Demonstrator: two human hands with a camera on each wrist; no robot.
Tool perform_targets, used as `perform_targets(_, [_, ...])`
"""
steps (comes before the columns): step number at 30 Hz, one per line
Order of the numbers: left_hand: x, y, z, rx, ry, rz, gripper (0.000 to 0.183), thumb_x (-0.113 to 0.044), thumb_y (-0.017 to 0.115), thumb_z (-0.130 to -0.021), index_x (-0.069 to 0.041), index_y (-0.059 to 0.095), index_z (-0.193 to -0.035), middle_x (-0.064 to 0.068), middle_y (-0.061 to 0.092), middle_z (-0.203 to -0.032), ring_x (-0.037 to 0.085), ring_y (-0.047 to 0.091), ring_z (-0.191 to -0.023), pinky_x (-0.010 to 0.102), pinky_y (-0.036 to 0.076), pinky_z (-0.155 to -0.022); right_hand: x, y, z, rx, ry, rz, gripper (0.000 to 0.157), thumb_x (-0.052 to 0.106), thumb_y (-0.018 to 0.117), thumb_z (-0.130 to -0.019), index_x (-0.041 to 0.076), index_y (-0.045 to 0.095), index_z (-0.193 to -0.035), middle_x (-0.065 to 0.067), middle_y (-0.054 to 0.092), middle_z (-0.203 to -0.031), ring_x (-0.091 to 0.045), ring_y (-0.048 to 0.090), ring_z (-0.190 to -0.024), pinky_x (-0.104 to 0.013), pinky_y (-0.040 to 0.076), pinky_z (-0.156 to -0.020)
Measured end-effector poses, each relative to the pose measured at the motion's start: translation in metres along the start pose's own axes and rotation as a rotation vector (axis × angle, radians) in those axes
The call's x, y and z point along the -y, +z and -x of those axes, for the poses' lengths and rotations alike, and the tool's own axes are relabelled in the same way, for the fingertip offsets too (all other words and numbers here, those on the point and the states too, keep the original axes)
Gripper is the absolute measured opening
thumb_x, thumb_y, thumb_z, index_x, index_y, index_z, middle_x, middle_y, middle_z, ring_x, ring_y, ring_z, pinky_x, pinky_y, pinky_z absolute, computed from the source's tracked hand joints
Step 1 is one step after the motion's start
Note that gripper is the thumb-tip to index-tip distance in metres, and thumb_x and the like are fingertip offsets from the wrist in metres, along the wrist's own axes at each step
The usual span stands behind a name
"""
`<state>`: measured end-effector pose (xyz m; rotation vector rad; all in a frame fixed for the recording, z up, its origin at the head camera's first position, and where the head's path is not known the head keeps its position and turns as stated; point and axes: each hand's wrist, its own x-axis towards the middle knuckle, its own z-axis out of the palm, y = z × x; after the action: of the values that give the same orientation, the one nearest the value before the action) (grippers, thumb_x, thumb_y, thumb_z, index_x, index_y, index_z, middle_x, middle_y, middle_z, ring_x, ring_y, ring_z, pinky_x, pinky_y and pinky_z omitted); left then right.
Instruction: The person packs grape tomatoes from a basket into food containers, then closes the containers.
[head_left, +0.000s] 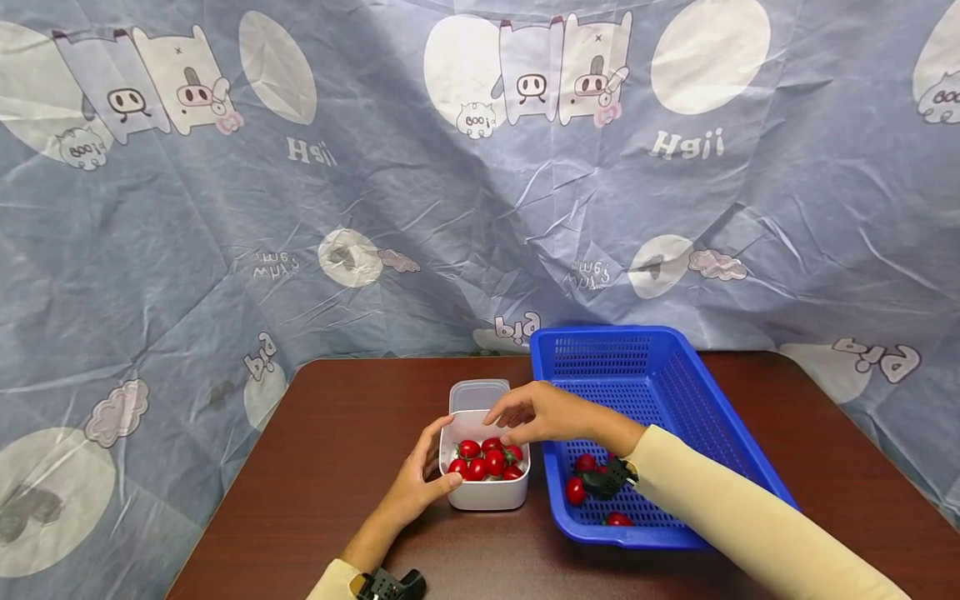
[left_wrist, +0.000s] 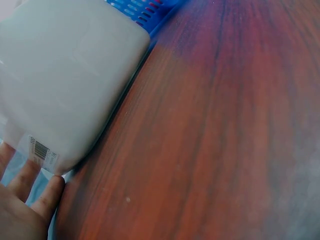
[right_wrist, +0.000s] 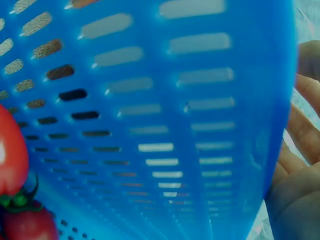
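Several cherry tomatoes [head_left: 493, 462] lie in a white box [head_left: 487, 497] near 6 o'clock in the head view; the right hand [head_left: 555, 412] covers part of its far rim, so whatever lies beneath its palm cannot be made out. That hand hangs over the box's 1 o'clock corner, its grip apart, thumb and bent fingers parted, with nothing visible between them. In the right wrist view it sits at 3 o'clock, partly cut off by the edge and partly hidden by blue mesh.

The left hand [head_left: 414, 477] has its grip clamped on the box's 9 o'clock side, thumb over the near rim. Some of its fingertips pass out of sight behind the wall; the left wrist view shows only a few fingers, at 7 o'clock, beside a barcode label [left_wrist: 41, 150] too small to read.

At 3 o'clock from the box stands a blue basket [head_left: 600, 330], with more tomatoes [head_left: 575, 492] at its near end, around 7 o'clock. A black wrist camera [head_left: 603, 481] blocks some of these, and the right sleeve [head_left: 750, 508] crosses the basket's 4 o'clock edge. At 12 o'clock behind the box, a clear plastic piece [head_left: 478, 395] is half hidden. A printed curtain [head_left: 412, 192] hangs behind the brown bench [head_left: 345, 433].
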<state>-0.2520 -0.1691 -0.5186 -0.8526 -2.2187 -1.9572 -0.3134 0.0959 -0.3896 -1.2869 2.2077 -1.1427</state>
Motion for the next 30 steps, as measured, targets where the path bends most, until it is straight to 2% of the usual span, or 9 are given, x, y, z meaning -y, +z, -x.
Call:
perform_targets(7, [0.000, 0.000, 0.001, -0.006, -0.005, -0.026, 0.078, -0.016, 0.069, -0.085, -0.022, 0.027, -0.151, 0.010, 0.037, -0.150, 0.038, 0.039, -0.133, 0.062, 0.034, -0.100, 0.003, -0.008, 0.016, -0.043, -0.021, 0.022, 0.027, 0.009, 0.071, -0.087, 0.007, 0.069, -0.114, -0.013, 0.068, -0.110, -0.028, 0.066, -0.101, -0.042, 0.051, -0.088])
perform_targets(12, [0.000, 0.001, 0.001, 0.000, 0.006, -0.030, 0.078, -0.017, 0.069, -0.086, -0.021, 0.026, -0.151, 0.012, 0.037, -0.149, 0.039, 0.038, -0.133, 0.063, 0.033, -0.100, 0.000, -0.015, 0.032, -0.080, -0.030, 0.003, 0.026, 0.009, 0.071, -0.087, 0.009, 0.069, -0.113, -0.008, 0.068, -0.110, -0.031, 0.066, -0.100, -0.040, 0.051, -0.088])
perform_targets(19, [-0.001, 0.001, 0.001, 0.004, -0.003, -0.026, 0.078, -0.019, 0.069, -0.085, -0.022, 0.026, -0.151, 0.010, 0.038, -0.148, 0.037, 0.040, -0.132, 0.060, 0.035, -0.100, -0.002, -0.026, 0.057, -0.129, -0.048, 0.033, 0.028, 0.012, 0.072, -0.087, 0.007, 0.068, -0.115, -0.012, 0.068, -0.113, -0.026, 0.066, -0.101, -0.042, 0.051, -0.089])
perform_targets(25, [-0.001, 0.001, 0.000, 0.002, 0.002, -0.020, 0.079, -0.018, 0.069, -0.085, -0.021, 0.026, -0.151, 0.010, 0.039, -0.148, 0.039, 0.041, -0.130, 0.058, 0.036, -0.100, -0.007, -0.034, 0.076, -0.159, -0.046, 0.060, 0.028, 0.013, 0.070, -0.089, 0.007, 0.068, -0.116, -0.009, 0.068, -0.113, -0.025, 0.066, -0.102, -0.042, 0.051, -0.088])
perform_targets(30, [0.000, 0.001, 0.000, -0.001, 0.000, -0.024, 0.079, -0.017, 0.069, -0.085, -0.021, 0.026, -0.151, 0.010, 0.038, -0.148, 0.037, 0.041, -0.132, 0.058, 0.036, -0.101, -0.013, -0.038, 0.089, -0.187, -0.030, 0.097, 0.027, 0.013, 0.070, -0.088, 0.012, 0.068, -0.115, -0.002, 0.068, -0.111, -0.016, 0.066, -0.100, -0.043, 0.052, -0.086])
